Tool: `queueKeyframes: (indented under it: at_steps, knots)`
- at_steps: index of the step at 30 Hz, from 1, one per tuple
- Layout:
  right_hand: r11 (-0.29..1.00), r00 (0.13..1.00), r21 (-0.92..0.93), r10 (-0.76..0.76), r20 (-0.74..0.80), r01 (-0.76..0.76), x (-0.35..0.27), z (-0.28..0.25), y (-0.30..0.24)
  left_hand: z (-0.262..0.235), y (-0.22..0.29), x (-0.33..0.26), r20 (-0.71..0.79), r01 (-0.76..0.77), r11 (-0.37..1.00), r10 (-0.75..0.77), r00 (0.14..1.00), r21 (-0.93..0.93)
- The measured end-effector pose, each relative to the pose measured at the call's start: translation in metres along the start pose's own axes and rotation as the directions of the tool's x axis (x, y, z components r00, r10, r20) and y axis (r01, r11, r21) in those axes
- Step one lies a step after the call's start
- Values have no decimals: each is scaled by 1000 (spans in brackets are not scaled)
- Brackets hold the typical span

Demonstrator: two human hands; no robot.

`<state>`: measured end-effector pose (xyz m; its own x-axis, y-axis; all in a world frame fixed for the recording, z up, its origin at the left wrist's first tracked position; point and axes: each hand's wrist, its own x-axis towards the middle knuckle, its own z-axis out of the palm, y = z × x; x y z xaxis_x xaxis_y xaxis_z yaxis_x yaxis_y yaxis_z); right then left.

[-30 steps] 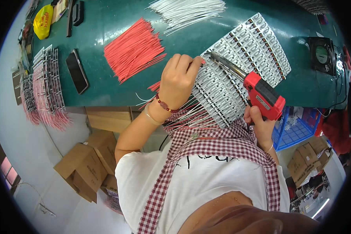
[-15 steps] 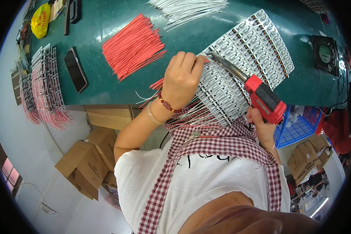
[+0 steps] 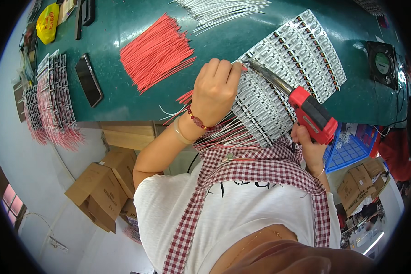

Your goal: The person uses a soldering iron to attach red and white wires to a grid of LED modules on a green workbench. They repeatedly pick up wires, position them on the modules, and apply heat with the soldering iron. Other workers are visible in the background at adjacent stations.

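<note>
Left hand (image 3: 216, 89) curled; right hand (image 3: 307, 142) gripping.

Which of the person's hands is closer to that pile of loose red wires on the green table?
Left. The left hand rests just right of the red wires; the right hand grips the red tool farther away.

Lighting: bright, even, overhead; pale sheen streaks on the glossy dark-green table top (image 3: 123, 98). Shadows soft, short. Focus sharp at centre. Fisheye bending beyond the table's edges; black vignette surrounds.

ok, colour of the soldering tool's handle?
Red handle, on the soldering tool in the right hand; head view.
</note>
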<state>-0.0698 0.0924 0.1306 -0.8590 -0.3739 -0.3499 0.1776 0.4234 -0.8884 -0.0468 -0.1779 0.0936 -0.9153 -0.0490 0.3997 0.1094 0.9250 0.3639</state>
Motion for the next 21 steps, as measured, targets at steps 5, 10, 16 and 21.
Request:
queueKeyframes:
  at_steps: [5, 10, 16, 21]
  knots:
    - [1000, 1000, 3, 6, 20, -6, 3, 2, -5, -1, 2, 1, 28, -17, 999, 16, 999, 45]
    - [999, 998, 4, -49, -31, 49, 1, 5, -8, 2, 3, 0, 33, -34, 996, 31, 999, 82]
    - [997, 997, 24, -68, -42, 69, 0, 2, -5, -2, 4, 2, 77, -37, 992, 28, 997, 119]
    - [996, 999, 84, -40, -6, 41, 1, 2, -7, 0, 0, 0, 44, -37, 996, 33, 998, 78]
